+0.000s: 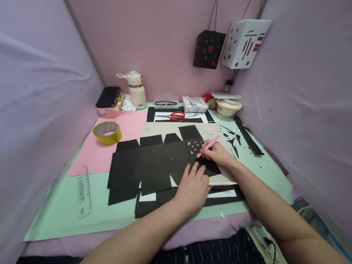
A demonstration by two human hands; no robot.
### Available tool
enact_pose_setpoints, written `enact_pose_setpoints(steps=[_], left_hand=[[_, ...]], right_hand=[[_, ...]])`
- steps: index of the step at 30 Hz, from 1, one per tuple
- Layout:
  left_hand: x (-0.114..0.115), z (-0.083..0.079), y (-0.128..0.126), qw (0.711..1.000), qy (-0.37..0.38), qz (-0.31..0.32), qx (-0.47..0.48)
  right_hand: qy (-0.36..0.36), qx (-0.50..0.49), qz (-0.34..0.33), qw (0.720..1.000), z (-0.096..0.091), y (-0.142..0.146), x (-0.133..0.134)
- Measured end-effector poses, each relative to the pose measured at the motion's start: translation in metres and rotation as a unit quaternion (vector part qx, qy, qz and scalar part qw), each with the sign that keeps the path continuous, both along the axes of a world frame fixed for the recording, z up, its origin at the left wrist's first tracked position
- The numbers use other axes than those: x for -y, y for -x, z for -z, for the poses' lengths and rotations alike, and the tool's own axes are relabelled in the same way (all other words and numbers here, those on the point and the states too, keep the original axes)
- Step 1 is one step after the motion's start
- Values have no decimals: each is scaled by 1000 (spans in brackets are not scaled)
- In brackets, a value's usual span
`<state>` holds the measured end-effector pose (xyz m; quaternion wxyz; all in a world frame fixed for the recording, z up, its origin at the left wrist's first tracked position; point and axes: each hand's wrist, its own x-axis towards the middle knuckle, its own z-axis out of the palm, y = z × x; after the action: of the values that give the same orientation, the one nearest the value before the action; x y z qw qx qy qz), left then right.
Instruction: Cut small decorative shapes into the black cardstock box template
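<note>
Black card (152,164) | flat beneath left fingers (194,170), loosely spread | right fingers (205,151) grip pink pen-like tool (213,141) (slanting, tip down)

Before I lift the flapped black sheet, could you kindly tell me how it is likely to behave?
The black sheet looks like thin card, so it is probably light and may bend if lifted by one edge. The cluster of small cut-outs near the right hand could make that area likeliest to tear.
</note>
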<state>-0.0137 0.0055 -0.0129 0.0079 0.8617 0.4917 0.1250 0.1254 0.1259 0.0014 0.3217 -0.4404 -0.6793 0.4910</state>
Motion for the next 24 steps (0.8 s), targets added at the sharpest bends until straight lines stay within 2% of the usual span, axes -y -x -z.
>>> enact_pose_setpoints(steps=[24], left_hand=[[0,1,0,1000,-2,0,2]], right_hand=[[-14,9,-17,1000,0,-1,1]])
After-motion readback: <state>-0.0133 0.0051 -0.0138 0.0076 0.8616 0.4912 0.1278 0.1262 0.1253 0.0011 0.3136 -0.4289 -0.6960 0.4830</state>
